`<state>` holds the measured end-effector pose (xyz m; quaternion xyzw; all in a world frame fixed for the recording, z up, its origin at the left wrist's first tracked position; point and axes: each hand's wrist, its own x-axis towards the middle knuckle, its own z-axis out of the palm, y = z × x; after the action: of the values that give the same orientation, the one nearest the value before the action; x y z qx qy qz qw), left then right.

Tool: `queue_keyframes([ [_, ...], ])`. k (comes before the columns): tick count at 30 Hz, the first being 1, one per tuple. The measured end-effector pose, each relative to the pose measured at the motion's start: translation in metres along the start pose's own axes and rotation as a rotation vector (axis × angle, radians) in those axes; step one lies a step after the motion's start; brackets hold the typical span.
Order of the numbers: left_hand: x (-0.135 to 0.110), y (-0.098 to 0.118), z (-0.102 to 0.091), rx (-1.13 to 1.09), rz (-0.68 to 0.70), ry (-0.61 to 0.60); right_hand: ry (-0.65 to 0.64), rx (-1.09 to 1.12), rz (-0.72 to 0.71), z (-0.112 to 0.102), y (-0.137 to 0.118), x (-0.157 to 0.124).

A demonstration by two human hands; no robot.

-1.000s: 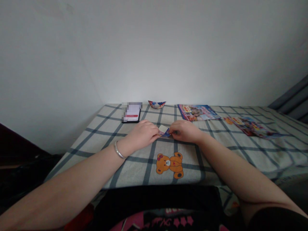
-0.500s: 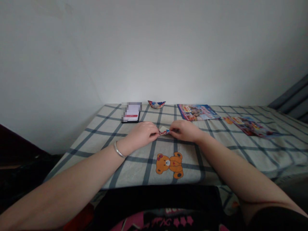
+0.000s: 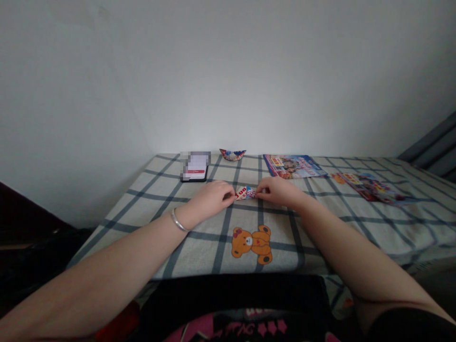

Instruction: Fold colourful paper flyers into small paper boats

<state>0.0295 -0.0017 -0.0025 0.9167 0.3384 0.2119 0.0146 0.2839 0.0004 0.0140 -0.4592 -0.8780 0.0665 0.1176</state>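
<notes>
Between my two hands is a small piece of folded printed paper [image 3: 245, 193], red, white and blue. My left hand [image 3: 214, 194], with a silver bangle at the wrist, pinches its left end between thumb and fingertips. At its right end my right hand [image 3: 276, 191] pinches with thumb and forefinger. The paper is just above or on the checked tablecloth [image 3: 199, 251]; which of these I cannot tell. Beyond it, near the wall, stands a folded paper boat [image 3: 232, 154] with a similar colourful print.
A phone [image 3: 195, 167] with its screen lit lies at the back left. Two printed leaflets, one at the back [image 3: 294, 166] and another farther right [image 3: 372, 186], lie on the cloth. A white wall [image 3: 249, 85] rises behind the table. A printed bear [image 3: 251, 244] marks the cloth near me.
The folded paper has turned so that its printed face shows, where a pale inner part showed before. My right hand has shifted slightly right along it.
</notes>
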Motion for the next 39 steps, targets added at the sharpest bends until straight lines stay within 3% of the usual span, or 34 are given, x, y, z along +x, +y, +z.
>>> queue_keyframes([
  [9,0.001,0.000,-0.002,-0.013,-0.014,-0.030,-0.024,-0.028,0.124,-0.006,-0.005,0.001],
  [15,0.001,-0.003,0.001,-0.117,0.022,-0.036,-0.279,0.123,0.234,-0.010,0.001,-0.001],
  [19,0.002,-0.004,0.001,-0.177,0.029,-0.038,-0.310,0.171,0.228,-0.012,0.006,-0.002],
  [21,0.002,-0.003,0.000,-0.181,0.013,-0.040,-0.285,0.149,0.218,-0.011,0.005,-0.002],
  [26,0.002,0.001,0.000,-0.183,-0.072,-0.032,-0.036,0.146,0.169,-0.002,0.000,0.001],
  [29,0.000,-0.001,0.003,-0.265,-0.128,-0.007,0.032,0.213,0.130,0.006,-0.003,0.004],
  [33,0.000,-0.004,0.007,-0.340,-0.144,-0.008,0.070,0.210,0.118,0.012,-0.007,0.006],
  [39,0.001,-0.002,0.005,-0.281,-0.117,0.000,0.076,0.165,0.211,0.012,-0.013,0.007],
])
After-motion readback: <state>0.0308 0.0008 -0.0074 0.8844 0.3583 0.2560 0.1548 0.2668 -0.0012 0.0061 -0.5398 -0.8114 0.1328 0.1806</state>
